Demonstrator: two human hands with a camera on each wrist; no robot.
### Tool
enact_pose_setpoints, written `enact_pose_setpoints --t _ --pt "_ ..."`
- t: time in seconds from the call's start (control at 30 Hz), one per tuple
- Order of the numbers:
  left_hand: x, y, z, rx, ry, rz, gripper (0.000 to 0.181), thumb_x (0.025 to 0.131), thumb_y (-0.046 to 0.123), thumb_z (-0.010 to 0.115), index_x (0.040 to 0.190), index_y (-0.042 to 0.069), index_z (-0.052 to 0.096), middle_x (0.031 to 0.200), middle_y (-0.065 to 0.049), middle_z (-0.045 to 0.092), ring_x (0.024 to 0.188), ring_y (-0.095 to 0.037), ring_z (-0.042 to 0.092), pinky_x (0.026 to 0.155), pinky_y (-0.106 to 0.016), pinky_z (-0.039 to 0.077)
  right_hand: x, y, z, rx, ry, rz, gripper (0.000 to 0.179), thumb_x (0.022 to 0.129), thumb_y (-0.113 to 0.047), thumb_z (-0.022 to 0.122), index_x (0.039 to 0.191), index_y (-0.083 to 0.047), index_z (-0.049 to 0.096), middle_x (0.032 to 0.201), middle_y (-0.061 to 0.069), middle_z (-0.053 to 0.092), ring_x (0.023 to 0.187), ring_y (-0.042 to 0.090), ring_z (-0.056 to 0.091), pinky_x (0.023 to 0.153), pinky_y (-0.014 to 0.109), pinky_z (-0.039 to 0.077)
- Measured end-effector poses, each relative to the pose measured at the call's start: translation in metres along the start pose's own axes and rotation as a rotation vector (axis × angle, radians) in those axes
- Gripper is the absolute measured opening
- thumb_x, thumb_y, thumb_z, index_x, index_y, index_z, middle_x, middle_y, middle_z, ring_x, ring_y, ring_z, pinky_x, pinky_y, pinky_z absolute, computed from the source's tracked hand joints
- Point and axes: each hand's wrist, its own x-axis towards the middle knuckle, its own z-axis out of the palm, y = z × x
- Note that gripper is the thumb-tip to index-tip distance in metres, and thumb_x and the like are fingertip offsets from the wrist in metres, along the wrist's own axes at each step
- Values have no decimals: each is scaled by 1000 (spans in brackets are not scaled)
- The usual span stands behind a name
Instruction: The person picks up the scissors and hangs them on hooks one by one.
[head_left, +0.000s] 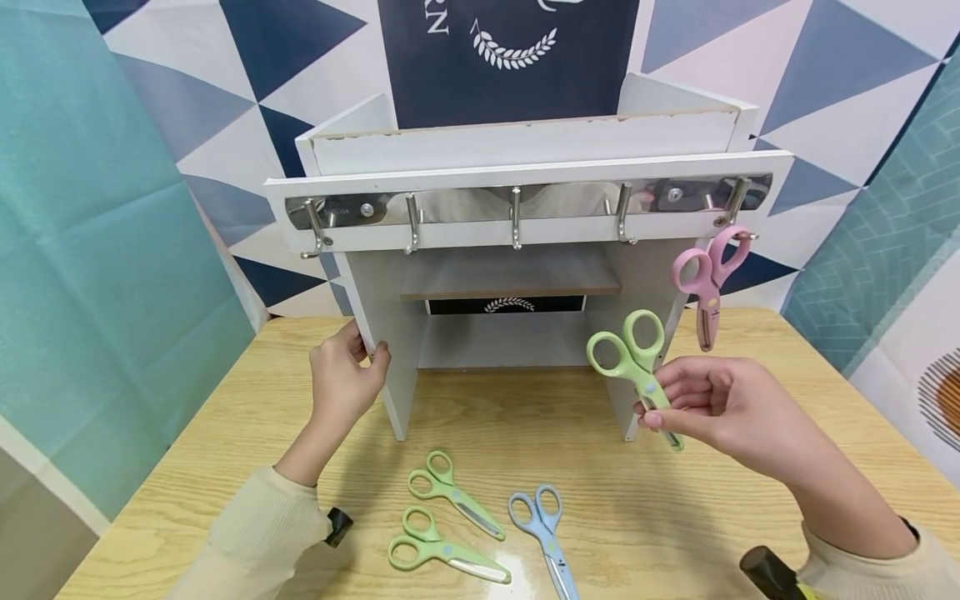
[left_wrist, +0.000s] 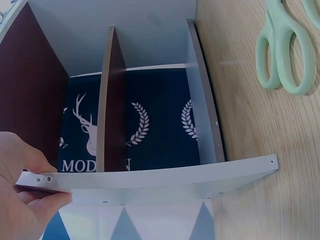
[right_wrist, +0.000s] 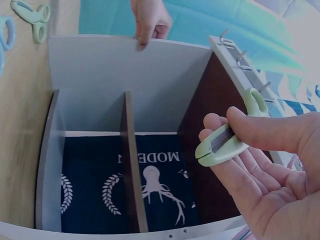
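Observation:
Between thumb and fingers, my right hand pinches a pair of green scissors by the blades, handles up. They are in front of the right side of a white shelf unit, below its hook rail. Pink scissors hang by a handle loop from the rightmost hook. My left hand grips the front edge of the unit's left side panel, thumb inside; the left wrist view shows this hand on the panel edge too. The right wrist view shows the green scissors lying across my fingers under the thumb.
On the wooden table in front lie two green scissors and blue scissors. Several metal hooks line the rail; the other hooks carry nothing. A patterned cloth stands behind, with a teal sheet at left.

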Motion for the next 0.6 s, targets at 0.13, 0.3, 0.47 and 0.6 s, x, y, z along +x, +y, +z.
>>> enact_pose_setpoints --t 0.13,0.3,0.47,0.6 --pt "0 -1 0 -8 0 1 28 79 -3 59 104 -12 66 97 -28 71 89 -36 72 77 -46 59 0 -1 -1 -4 41 -17 23 75 0 76 95 -5 67 77 -14 70 66 2 67 55 17 52" --pt "0 -1 0 -9 0 2 28 79 -3 59 104 -12 66 96 -28 72 88 -36 72 76 -46 60 0 -5 -2 -27 88 4 24 74 -2 78 94 -8 67 77 -15 69 66 0 66 56 15 52" --pt "0 0 0 -6 2 9 28 78 -3 59 104 -12 66 96 -27 72 88 -36 72 76 -46 60 2 -9 -4 14 98 -10 27 74 -4 78 94 -19 68 77 -11 71 67 0 67 58 14 53" --pt "0 -1 0 2 2 11 28 78 -3 60 104 -12 66 96 -27 72 88 -36 72 76 -46 60 4 -14 -4 25 95 -38 30 75 2 76 97 -18 70 78 -12 72 69 1 70 59 14 54"
